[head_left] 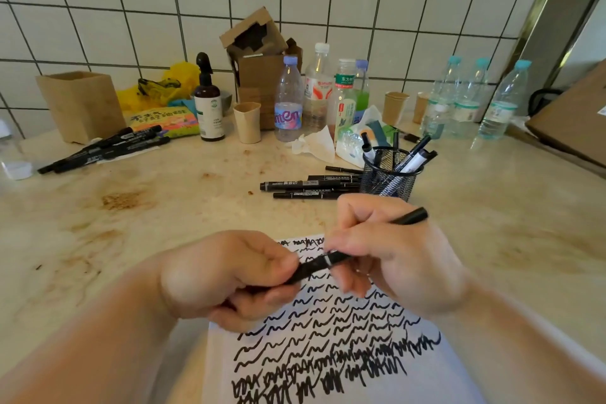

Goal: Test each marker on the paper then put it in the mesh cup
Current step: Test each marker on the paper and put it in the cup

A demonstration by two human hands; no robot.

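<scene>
Both hands hold one black marker (328, 262) above the white paper (344, 348), which is covered in black squiggles. My left hand (236, 279) grips its lower left end. My right hand (390, 256) grips the rest of the barrel, whose far end sticks out past the hand to the upper right. The black mesh cup (390, 174) stands behind my right hand with several markers in it. Several more black markers (311, 187) lie just left of the cup. Another group of markers (108, 149) lies at the far left.
Plastic bottles (290, 102), paper cups (247, 121), a brown spray bottle (208, 102), cardboard boxes (82, 105), crumpled tissue (314, 144) and snack packets line the tiled wall. More bottles (501, 102) stand at the back right beside a cardboard box (574, 121). The countertop is stained.
</scene>
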